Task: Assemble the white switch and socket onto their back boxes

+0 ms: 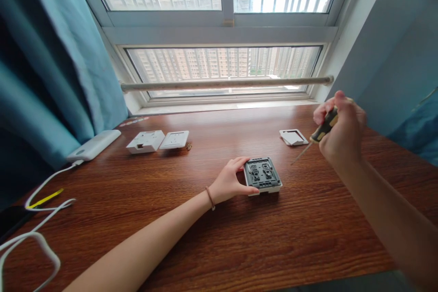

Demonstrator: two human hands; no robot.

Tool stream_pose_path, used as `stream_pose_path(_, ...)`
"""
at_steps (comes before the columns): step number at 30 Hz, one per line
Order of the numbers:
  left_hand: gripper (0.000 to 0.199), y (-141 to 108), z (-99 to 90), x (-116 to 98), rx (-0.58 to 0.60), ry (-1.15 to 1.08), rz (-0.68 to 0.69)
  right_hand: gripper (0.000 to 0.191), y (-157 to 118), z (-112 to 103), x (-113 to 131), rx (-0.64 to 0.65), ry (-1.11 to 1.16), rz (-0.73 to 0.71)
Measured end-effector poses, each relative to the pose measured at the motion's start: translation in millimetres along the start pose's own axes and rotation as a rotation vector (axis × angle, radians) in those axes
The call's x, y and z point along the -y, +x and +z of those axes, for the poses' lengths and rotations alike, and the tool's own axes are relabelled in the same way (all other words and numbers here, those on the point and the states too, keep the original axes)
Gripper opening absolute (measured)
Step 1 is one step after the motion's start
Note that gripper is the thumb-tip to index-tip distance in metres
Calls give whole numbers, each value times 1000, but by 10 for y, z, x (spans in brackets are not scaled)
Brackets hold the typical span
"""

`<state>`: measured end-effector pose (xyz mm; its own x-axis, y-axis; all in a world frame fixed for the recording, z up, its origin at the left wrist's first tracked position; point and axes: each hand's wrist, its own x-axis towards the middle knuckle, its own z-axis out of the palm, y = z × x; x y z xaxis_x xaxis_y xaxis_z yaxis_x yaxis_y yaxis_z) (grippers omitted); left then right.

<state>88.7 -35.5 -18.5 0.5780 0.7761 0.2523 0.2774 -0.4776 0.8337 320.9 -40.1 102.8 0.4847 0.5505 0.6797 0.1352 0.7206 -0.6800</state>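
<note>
My left hand grips the left side of a wall switch, thumb at its near edge and fingers at its far corner. The switch lies flat on the wooden table, its dark grey inner face up, with a white base beneath. To the right, my right hand is closed around the handle of a screwdriver, raised above the table. Its thin shaft slants down to the left, the tip apart from the switch. Behind the switch lies a white cover frame with a loose white piece on it.
At the back left stand a white box, a white socket panel and several small brass screws. Farther left are a white power bank with a white cable and a yellow stick. A window sill borders the table's back.
</note>
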Motion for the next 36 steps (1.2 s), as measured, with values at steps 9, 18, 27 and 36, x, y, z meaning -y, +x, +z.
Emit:
stream_pose_path(9,84,4,-4,-3,-17,45,18,38,-528,509,-186,220,-89,127)
stream_pose_path(18,84,9,-31,-37,-13,96,37,36,-559,432,-291,251,-47,176)
stream_pose_path(27,84,10,-26,-43,-11,82,14,35,-575,429,-265,262,-13,166)
stream_pose_path(36,84,4,-23,-51,-17,81,8,25,-538,410,-202,473,-57,143)
